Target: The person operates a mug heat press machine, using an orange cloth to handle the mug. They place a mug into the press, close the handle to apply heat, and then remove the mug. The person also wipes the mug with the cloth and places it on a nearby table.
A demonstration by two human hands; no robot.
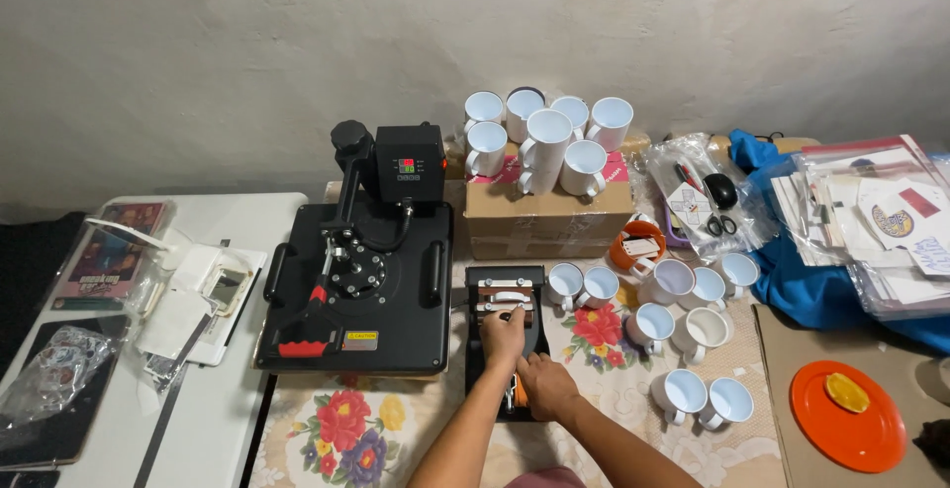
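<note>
A small black mug press (503, 295) sits on a flowered cloth (346, 429) in front of me, with a white mug (508, 297) clamped in it. My left hand (504, 336) rests on the mug and the press's heating sleeve, fingers curled over them. Lower down, my right hand (545, 386) grips the press's lever handle (516, 396), which has an orange part showing.
A large black flat heat press (361, 280) stands to the left. Several white mugs (683, 335) lie to the right, more stacked on a cardboard box (547, 213) behind. An orange plate (848, 415), plastic bags of papers (881, 211) and a white side table (148, 349) surround.
</note>
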